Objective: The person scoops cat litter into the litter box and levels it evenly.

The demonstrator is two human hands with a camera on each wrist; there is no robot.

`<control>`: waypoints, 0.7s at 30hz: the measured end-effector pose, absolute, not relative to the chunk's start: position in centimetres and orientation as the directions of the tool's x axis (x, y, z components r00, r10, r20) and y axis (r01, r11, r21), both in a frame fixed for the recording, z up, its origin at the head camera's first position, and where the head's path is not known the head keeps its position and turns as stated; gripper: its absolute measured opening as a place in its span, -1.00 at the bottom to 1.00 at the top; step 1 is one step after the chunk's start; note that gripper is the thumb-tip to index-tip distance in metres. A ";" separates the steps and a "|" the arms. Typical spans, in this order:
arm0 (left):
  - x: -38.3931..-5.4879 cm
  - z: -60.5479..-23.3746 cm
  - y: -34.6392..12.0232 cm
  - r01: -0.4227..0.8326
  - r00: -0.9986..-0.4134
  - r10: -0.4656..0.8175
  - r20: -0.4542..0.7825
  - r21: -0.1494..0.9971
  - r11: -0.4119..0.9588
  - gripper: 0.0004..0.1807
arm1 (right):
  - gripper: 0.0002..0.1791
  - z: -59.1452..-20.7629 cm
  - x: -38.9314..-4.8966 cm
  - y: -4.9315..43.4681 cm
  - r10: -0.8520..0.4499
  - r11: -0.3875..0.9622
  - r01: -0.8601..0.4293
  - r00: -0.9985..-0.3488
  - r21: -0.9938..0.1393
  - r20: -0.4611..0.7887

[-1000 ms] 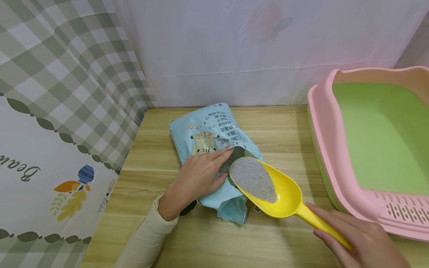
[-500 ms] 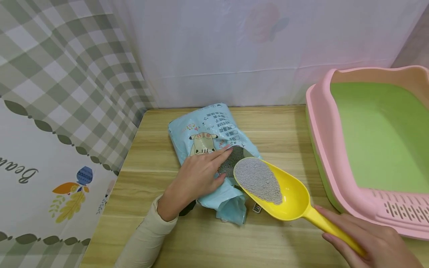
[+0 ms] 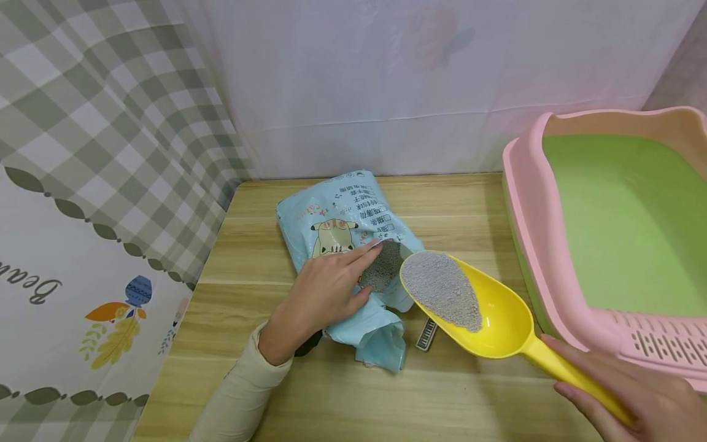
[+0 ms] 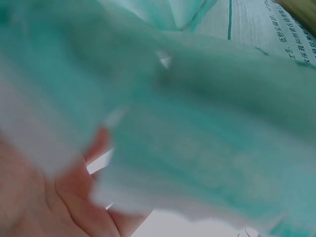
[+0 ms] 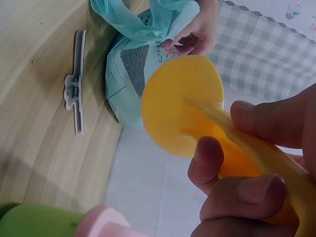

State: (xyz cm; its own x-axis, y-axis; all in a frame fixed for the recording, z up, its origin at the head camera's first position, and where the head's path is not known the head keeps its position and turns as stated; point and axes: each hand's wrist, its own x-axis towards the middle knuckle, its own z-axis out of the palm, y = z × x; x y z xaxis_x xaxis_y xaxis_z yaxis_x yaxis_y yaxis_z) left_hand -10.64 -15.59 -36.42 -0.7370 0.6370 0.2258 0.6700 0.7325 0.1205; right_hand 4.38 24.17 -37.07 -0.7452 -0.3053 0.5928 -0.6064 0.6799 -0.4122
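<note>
Gap, bag (image 3: pixel 359 209) to tray (image 3: pixel 549 252) (scoop (image 3: pixel 502 319) above)

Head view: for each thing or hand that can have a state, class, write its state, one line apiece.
Yellow plastic scoop: raised, partly filled with fine grey granules
Printed light-blue plastic bag: open, lying down, granules showing inside
Pink-and-green plastic tray: upright, open-topped
Long grey clip: lying on pale wooden table, off the bag
Left hand: touching the bag's opening
Right hand: gripping the scoop's handle
</note>
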 end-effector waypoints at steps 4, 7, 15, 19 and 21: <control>-10.6 -36.4 -15.6 0.670 -0.737 0.638 0.223 0.119 0.733 -0.22 | -0.31 -37.3 4.0 24.5 -0.298 0.618 -0.667 -0.689 -0.416 0.661; -10.6 -36.4 -15.6 0.670 -0.737 0.638 0.222 0.119 0.733 -0.22 | -0.32 -37.2 3.7 24.9 -0.320 0.586 -0.695 -0.671 -0.418 0.669; -10.6 -36.4 -15.6 0.671 -0.737 0.640 0.220 0.118 0.732 -0.22 | -0.38 -36.9 4.1 26.0 -0.306 0.628 -0.610 -0.765 -0.483 0.567; -10.6 -36.4 -15.6 0.674 -0.733 0.643 0.221 0.116 0.729 -0.23 | -0.44 -37.1 4.3 26.4 -0.286 0.642 -0.581 -0.787 -0.500 0.546; -10.6 -36.4 -15.6 0.676 -0.732 0.645 0.220 0.116 0.728 -0.23 | -0.45 -37.2 4.3 26.4 -0.278 0.635 -0.578 -0.790 -0.513 0.547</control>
State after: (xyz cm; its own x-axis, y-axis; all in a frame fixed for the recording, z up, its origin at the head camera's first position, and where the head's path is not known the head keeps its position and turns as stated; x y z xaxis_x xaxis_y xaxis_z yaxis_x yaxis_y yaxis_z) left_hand -10.60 -15.58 -36.37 -0.7322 0.6445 0.2201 0.6757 0.7281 0.1157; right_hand 4.26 26.44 -37.19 -0.7897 -0.2785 0.5466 -0.5785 0.6346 -0.5125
